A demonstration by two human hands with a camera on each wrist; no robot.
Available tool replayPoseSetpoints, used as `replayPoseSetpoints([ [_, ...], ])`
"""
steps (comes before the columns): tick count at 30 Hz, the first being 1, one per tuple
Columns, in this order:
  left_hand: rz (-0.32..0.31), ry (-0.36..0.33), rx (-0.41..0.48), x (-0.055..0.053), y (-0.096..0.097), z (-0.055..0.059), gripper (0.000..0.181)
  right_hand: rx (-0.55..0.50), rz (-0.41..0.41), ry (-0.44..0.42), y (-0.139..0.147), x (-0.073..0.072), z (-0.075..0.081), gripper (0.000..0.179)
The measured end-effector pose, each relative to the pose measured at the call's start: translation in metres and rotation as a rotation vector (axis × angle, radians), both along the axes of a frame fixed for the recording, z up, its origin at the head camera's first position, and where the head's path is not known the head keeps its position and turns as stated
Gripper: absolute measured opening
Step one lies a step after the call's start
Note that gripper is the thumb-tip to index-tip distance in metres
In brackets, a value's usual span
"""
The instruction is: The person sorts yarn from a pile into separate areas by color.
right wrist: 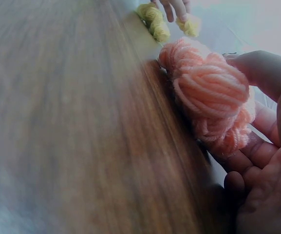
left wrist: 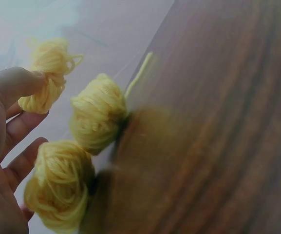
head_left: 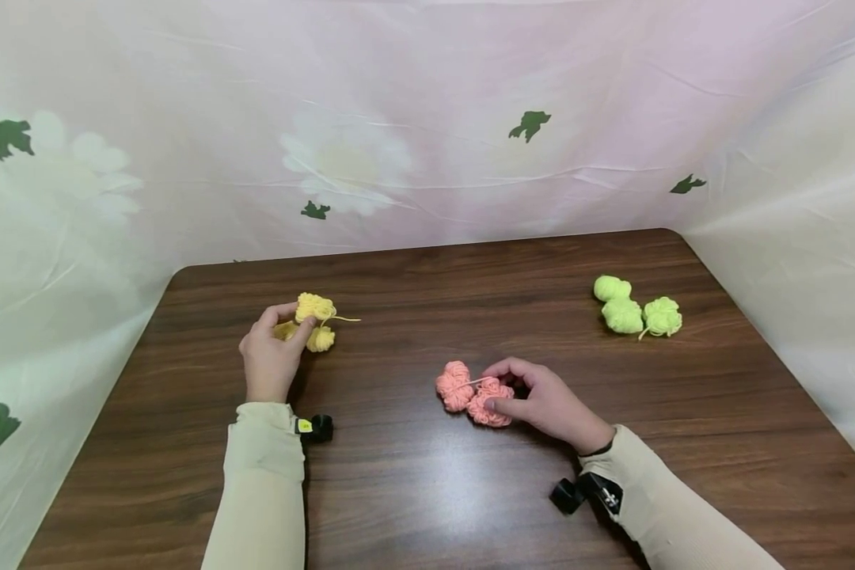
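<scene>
My left hand (head_left: pixel 269 358) pinches a small yellow yarn ball (head_left: pixel 316 306) between thumb and fingers, raised off the table. Two more yellow yarn balls lie just under that hand; the left wrist view shows them as a nearer yarn ball (left wrist: pixel 60 187) and a farther yarn ball (left wrist: pixel 99 114), with a loose strand end beyond. Near the middle of the table, my right hand (head_left: pixel 552 402) holds a pink yarn ball (head_left: pixel 492 404) with its thumb in front and fingers behind. A second pink yarn ball (head_left: pixel 456 386) sits to its left, with a strand across it.
Three lime-green yarn balls, among them an upper ball (head_left: pixel 613 288), a middle ball (head_left: pixel 623 316) and a right ball (head_left: pixel 662 317), lie at the back right of the brown wooden table (head_left: pixel 399 483). A flowered cloth (head_left: pixel 427 150) hangs behind and at both sides.
</scene>
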State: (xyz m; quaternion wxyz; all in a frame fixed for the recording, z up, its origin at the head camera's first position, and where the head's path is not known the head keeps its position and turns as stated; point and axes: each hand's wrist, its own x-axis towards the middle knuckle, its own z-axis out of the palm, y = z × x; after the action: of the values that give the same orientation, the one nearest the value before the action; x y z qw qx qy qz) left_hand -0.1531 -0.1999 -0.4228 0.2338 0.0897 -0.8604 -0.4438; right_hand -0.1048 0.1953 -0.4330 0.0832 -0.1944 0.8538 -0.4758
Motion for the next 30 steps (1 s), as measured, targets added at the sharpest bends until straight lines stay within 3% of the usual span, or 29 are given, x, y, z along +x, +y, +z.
replayPoseSetpoints([
  [6, 0.021, -0.044, 0.089, 0.0, -0.001, -0.005, 0.035, -0.01, 0.006, -0.013, 0.001, 0.001, 0.001, 0.029],
  [12, 0.024, -0.097, 0.106, -0.001, -0.004, -0.008, 0.036, -0.017, 0.005, -0.008, 0.0, 0.001, 0.001, 0.029],
  [30, 0.042, -0.181, 0.042, -0.005, -0.007, -0.017, 0.035, -0.007, 0.002, -0.02, 0.001, 0.0, -0.001, 0.029],
])
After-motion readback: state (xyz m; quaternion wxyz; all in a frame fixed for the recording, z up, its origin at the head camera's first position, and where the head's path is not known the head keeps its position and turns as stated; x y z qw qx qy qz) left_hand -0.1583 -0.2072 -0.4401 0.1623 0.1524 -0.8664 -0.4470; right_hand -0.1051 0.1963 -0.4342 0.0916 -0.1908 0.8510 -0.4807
